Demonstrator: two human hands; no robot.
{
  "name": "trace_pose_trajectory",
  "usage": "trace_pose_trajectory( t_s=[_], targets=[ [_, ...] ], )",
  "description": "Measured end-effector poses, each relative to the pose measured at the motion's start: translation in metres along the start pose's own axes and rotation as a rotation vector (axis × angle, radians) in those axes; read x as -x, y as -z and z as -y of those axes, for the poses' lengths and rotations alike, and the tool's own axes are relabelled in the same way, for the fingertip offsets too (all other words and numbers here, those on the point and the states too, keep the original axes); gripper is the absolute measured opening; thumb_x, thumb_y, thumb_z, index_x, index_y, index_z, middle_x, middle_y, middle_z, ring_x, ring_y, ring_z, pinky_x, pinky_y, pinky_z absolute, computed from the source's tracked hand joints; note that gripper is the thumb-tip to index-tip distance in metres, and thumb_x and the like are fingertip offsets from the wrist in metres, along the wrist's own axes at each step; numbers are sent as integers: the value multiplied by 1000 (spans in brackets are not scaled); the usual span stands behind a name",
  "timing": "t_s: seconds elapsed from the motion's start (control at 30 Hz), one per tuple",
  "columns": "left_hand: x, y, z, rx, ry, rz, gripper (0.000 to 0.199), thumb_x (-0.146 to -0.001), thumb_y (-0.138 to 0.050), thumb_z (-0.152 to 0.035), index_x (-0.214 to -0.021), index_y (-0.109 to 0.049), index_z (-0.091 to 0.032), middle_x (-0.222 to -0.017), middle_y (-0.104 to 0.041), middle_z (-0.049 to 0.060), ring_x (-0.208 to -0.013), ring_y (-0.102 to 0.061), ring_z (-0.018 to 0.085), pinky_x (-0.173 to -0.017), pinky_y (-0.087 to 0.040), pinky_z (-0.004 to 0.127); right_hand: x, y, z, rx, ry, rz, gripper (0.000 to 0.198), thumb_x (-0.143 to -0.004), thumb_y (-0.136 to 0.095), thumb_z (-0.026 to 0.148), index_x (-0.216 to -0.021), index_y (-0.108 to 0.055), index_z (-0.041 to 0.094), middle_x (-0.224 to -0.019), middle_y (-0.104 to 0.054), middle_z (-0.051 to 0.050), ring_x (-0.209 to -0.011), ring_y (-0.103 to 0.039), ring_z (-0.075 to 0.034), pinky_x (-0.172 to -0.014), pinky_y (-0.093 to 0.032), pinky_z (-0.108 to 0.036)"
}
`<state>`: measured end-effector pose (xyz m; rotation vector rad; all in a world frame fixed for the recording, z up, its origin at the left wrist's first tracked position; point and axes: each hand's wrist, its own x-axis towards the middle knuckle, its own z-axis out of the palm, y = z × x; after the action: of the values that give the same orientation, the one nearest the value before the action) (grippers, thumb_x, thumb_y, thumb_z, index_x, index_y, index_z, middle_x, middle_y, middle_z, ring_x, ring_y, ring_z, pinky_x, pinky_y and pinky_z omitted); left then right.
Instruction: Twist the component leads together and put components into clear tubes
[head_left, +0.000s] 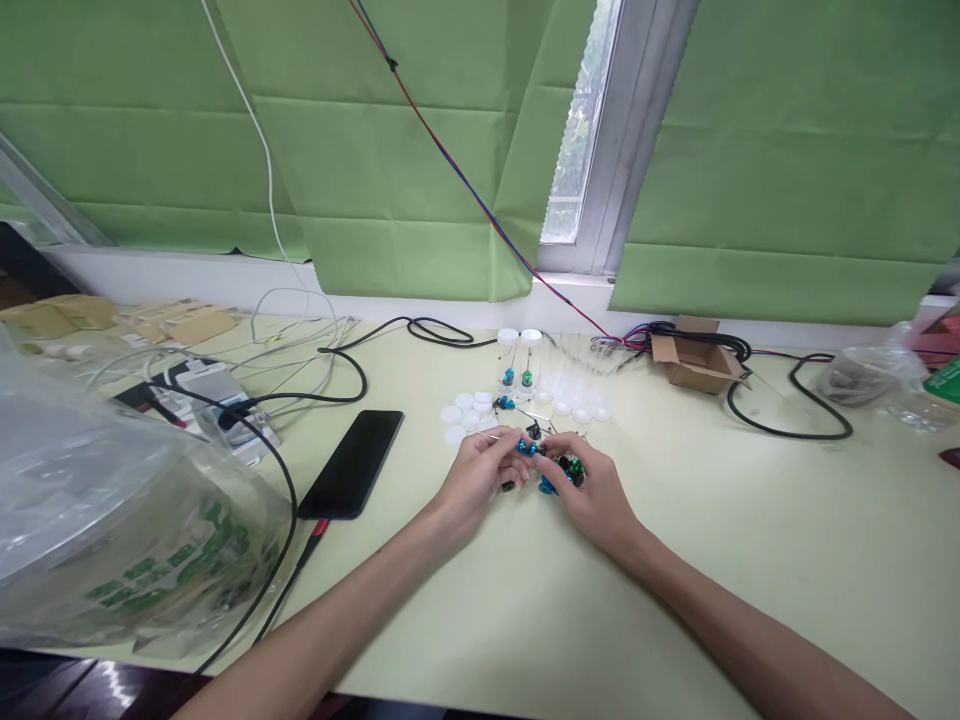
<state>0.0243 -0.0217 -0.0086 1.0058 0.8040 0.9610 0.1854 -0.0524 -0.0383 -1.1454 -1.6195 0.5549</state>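
My left hand (480,475) is closed, its thumb and fingers pinching a small blue part (527,447) with a thin metal rod. The fingertips of my right hand (592,485) are closed at the black end of this same part. Loose blue, green and black pieces (550,484) lie under and beside my right hand, partly hidden by it. Another small blue piece (505,402) lies beyond my hands, near several white round caps (454,414). Two clear tubes with white lids stand behind: one (508,365) has a blue piece inside, the other (528,362) a green one.
Clear empty-looking tubes (577,375) lie behind the caps. A black phone (351,465) with a cable is on the left, beside a large plastic bag (135,520) and a power strip (217,400). An open cardboard box (697,362) and black cables (810,435) are at the back right.
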Motion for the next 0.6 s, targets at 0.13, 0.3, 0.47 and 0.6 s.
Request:
trace_pose_trajectory(
  t_s=[0.13,0.3,0.47,0.6],
  targets=[
    [0,0,0,5,-1,6,20,-84,-66,-34,-81,-65,-14,-60,-62,3,-56,-56,12,-54,-41,24,0,0,0,18,-18,9,13,-92,-57,32,-94,-64,20,-86,-69,-4,-80,-64,-20,-73,-49,-31],
    [0,0,0,3,5,4,21,-83,-67,-35,-81,-66,-15,-61,-62,3,-56,-56,12,-54,-41,24,-1,-1,0,28,-20,7,18,-94,-54,34,-88,-65,21,-85,-69,-5,-80,-63,-21,-72,-48,-32],
    [0,0,-1,5,1,1,21,-83,-67,-36,-80,-66,-15,-61,-62,2,-56,-56,12,-55,-40,25,0,-1,0,16,-39,6,18,-94,-55,35,-92,-65,21,-86,-70,-5,-80,-64,-20,-74,-49,-33],
    [0,0,-1,12,-3,-7,22,-82,-68,-36,-81,-66,-15,-60,-62,2,-55,-55,12,-55,-40,25,1,0,1,-12,-10,-10,19,-89,-63,34,-103,-61,21,-90,-69,-4,-83,-64,-20,-79,-50,-33]
  ],
)
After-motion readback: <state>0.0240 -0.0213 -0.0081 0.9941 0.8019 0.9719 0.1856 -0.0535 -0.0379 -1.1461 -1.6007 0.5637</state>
